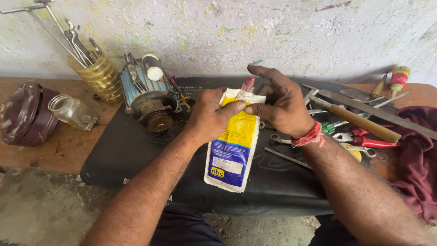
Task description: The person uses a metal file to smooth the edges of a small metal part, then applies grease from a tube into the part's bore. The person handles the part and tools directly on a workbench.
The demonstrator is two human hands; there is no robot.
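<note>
- Head view: the left hand is clenched around the upper part of a yellow, blue and white pouch, which hangs upright above the black mat.
- The right hand pinches the pouch's top corner just below the red nozzle cap, forefinger raised.
- The cap looks to be on still, though it is small and partly hidden; nothing appears squeezed out, so the pouch seems unopened.
- Nearby: an electric motor, a hammer, red-handled pliers, a glass jar.
</note>
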